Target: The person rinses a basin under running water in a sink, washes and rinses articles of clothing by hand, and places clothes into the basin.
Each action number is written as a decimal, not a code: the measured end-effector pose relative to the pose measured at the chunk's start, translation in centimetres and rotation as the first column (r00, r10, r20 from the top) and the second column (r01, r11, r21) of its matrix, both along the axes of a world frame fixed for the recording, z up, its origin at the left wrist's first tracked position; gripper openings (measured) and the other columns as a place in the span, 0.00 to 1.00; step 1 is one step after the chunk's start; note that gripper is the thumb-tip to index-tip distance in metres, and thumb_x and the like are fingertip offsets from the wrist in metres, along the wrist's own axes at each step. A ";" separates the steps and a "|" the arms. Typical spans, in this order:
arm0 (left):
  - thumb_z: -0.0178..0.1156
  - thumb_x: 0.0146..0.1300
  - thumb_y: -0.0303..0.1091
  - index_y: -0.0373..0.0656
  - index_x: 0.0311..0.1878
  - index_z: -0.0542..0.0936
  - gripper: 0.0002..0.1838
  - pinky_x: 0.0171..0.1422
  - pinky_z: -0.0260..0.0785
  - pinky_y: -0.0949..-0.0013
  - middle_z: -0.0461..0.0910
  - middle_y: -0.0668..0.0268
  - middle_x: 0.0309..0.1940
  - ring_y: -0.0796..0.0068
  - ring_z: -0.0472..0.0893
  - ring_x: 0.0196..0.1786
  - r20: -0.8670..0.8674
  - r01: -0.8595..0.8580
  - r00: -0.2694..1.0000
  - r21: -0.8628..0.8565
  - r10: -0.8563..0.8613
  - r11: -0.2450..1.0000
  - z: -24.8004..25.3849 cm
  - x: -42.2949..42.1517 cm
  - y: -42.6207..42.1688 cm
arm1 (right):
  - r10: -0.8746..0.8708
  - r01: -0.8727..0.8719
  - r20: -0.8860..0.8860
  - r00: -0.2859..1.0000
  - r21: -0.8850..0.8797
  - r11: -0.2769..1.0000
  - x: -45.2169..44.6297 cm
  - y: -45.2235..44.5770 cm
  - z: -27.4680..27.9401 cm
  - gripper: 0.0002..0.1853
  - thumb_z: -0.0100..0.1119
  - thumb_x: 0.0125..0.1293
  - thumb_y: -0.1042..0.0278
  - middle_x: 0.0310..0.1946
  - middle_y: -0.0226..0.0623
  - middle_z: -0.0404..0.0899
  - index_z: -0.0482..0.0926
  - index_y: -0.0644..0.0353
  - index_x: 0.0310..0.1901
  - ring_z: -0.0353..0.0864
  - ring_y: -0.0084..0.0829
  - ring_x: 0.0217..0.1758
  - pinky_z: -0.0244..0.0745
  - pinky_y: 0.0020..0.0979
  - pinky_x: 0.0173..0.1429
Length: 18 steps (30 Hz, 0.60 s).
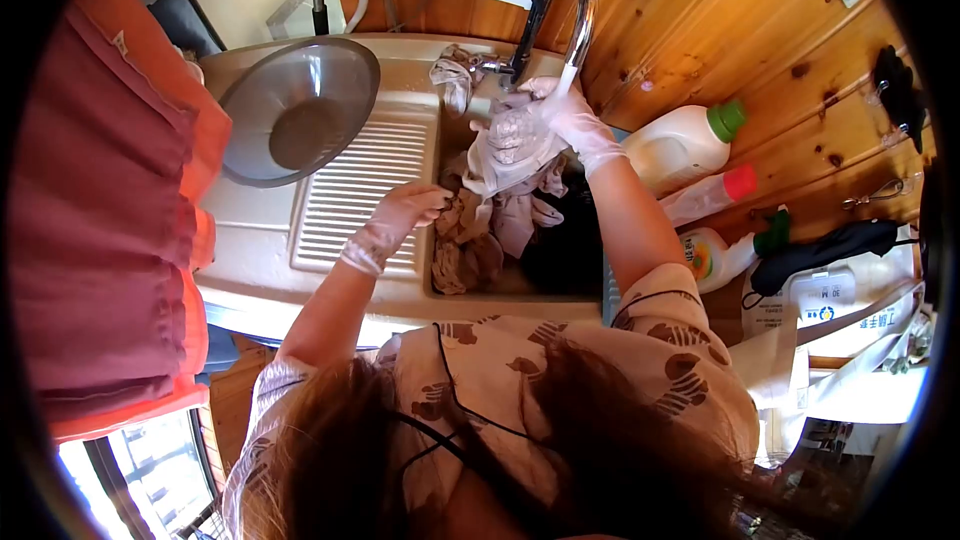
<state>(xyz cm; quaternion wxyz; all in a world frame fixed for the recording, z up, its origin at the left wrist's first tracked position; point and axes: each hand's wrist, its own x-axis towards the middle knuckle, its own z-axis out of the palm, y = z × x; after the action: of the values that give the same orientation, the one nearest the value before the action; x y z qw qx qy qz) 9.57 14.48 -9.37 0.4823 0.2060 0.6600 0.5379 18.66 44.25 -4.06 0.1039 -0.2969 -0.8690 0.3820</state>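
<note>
Both my hands wear thin, see-through gloves. My right hand is closed on a wet white cloth, just below the spout of the chrome faucet. Its exact kind of garment does not show. At the basin's left edge, my left hand has its fingers curled in, close to a brown cloth; whatever they pinch is hidden. Pale pinkish cloths and a black cloth lie heaped in the sink basin.
A grey plastic basin rests on the ribbed drainboard. Another cloth lies by the faucet base. Along the wooden wall stand a white green-capped jug, a red-capped bottle and a spray bottle. A red curtain hangs left.
</note>
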 end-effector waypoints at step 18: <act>0.57 0.63 0.45 0.32 0.50 0.77 0.23 0.47 0.74 0.67 0.83 0.56 0.36 0.72 0.82 0.39 -0.477 -0.101 0.856 0.224 0.199 0.969 5.5 1.0 16.1 | -0.110 -0.212 -0.437 0.893 -0.621 0.755 5.0 -0.7 3.5 0.27 0.56 0.66 0.55 0.48 0.36 0.77 0.68 0.66 0.60 0.76 0.27 0.49 0.70 0.27 0.55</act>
<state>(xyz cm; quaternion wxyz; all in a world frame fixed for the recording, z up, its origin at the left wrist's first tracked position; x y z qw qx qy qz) 10.61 30.55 -3.86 0.2309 0.3302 0.7211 0.5637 23.64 43.55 -0.54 0.1800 -0.1936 -0.6402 0.7213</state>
